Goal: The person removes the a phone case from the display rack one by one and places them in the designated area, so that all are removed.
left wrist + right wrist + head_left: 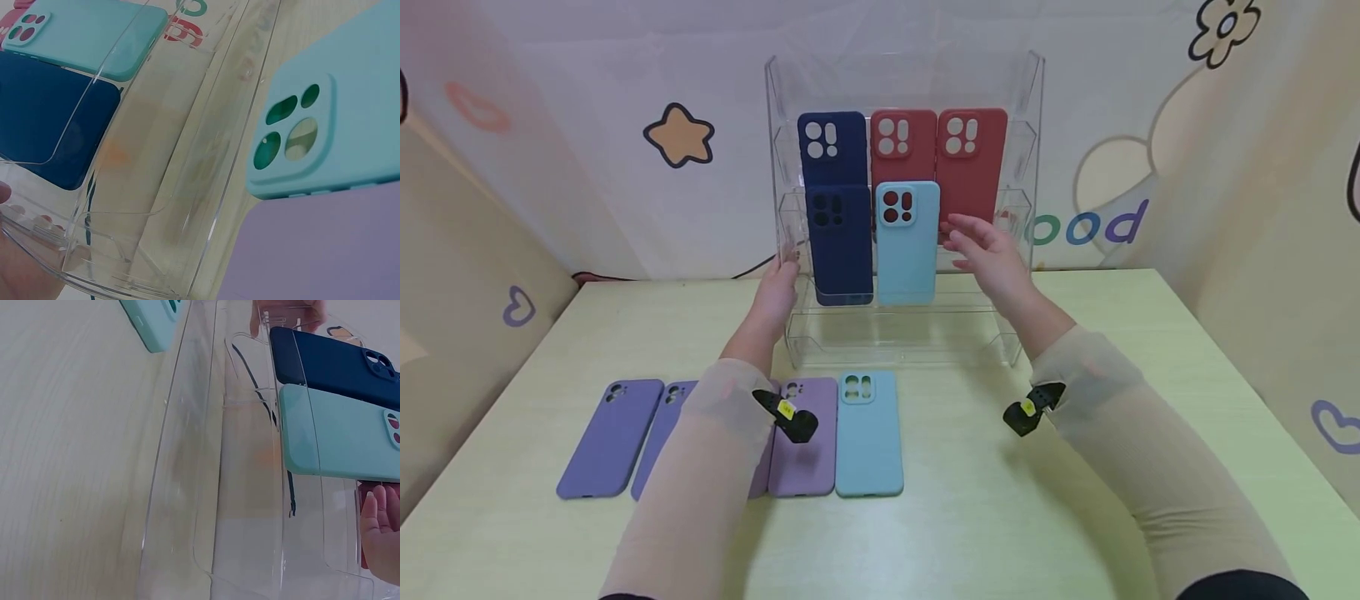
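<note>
A clear tiered display stand (910, 354) holds phone cases. Two dark blue cases (842, 258) stand one before the other at its left, with two red cases (973, 162) on the upper tier. On the tier in front stands a light blue case (907, 250). My left hand (777, 292) grips the stand's left side, its fingers seen partly through the clear wall. Beside the light blue case's right edge is my right hand (988, 254), fingers extended and slightly bent, over the lower part of a red case. No case lies within its grasp.
On the table in front of the stand lies a row of cases: blue-violet ones (610, 437) at the left, a lilac case (805, 450), then another light blue case (870, 450). My left sleeve covers part of the row. A printed curtain (587, 167) hangs behind the stand.
</note>
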`<act>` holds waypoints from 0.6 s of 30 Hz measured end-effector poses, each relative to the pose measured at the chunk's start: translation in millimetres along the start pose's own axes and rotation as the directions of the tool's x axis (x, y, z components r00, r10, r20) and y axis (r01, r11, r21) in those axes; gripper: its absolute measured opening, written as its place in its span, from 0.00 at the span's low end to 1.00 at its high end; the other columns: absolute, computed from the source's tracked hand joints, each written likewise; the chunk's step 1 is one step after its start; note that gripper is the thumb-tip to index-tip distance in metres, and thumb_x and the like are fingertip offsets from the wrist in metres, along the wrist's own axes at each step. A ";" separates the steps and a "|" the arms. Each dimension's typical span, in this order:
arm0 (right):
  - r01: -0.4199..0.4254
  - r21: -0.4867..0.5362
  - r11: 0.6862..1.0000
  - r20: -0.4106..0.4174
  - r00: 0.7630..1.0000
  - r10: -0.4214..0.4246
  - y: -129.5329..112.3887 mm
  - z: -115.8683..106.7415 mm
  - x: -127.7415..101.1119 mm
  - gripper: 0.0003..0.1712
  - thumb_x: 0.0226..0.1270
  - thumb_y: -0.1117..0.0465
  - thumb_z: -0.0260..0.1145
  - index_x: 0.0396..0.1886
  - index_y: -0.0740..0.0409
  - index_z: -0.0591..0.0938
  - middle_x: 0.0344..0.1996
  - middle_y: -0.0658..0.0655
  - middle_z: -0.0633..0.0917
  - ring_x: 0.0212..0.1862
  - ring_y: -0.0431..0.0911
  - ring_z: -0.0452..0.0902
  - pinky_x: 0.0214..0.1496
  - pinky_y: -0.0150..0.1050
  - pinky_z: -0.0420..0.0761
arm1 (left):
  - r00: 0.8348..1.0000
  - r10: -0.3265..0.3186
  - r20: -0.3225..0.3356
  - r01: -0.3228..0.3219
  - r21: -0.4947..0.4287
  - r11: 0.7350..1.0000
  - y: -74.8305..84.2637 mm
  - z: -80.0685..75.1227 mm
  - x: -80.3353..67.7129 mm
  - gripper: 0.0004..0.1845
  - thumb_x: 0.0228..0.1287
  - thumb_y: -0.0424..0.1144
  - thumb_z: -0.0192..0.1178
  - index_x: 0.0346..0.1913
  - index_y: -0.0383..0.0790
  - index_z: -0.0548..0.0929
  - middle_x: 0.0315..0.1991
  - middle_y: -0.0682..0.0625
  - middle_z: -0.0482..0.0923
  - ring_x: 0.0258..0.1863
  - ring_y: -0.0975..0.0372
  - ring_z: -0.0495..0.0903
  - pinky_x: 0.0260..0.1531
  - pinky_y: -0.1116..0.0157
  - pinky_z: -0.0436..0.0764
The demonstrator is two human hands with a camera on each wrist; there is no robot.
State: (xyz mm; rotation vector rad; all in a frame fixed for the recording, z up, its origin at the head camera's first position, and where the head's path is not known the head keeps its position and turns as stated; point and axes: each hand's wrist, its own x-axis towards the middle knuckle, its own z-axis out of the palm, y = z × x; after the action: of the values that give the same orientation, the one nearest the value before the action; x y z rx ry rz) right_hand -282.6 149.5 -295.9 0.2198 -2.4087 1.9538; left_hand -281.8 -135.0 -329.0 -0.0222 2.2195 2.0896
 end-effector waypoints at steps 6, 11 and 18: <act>0.031 -0.042 0.999 -0.014 0.999 -0.031 3.0 4.4 0.7 0.26 0.68 0.55 0.59 0.64 0.53 0.70 0.59 0.53 0.75 0.59 0.44 0.70 0.58 0.39 0.73 | 1.000 0.008 -0.007 -0.008 0.002 1.000 -1.0 -0.4 1.4 0.31 0.72 0.42 0.33 0.74 0.44 0.39 0.74 0.47 0.40 0.72 0.55 0.41 0.68 0.58 0.48; 0.033 -0.049 0.998 -0.013 0.999 -0.034 3.7 8.1 0.7 0.25 0.67 0.57 0.60 0.63 0.55 0.71 0.55 0.55 0.76 0.57 0.46 0.71 0.59 0.39 0.72 | 1.000 0.026 -0.016 -0.025 0.021 0.999 -9.8 -2.7 9.3 0.31 0.72 0.44 0.32 0.74 0.46 0.39 0.74 0.48 0.41 0.72 0.56 0.41 0.68 0.57 0.48; 0.006 -0.057 0.998 -0.027 1.000 -0.007 8.2 12.3 0.4 0.23 0.67 0.58 0.61 0.61 0.54 0.72 0.54 0.55 0.76 0.56 0.48 0.72 0.58 0.41 0.73 | 1.000 0.010 -0.016 -0.010 0.007 1.000 -13.6 -2.0 15.1 0.31 0.72 0.43 0.33 0.74 0.46 0.39 0.74 0.49 0.41 0.72 0.56 0.41 0.68 0.59 0.47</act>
State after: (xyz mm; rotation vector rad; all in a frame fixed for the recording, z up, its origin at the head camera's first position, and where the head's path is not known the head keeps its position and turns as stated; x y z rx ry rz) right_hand -283.3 139.1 -306.4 0.1983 -2.4395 1.8702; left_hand -295.9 -137.0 -343.6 -0.0275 2.2407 2.0947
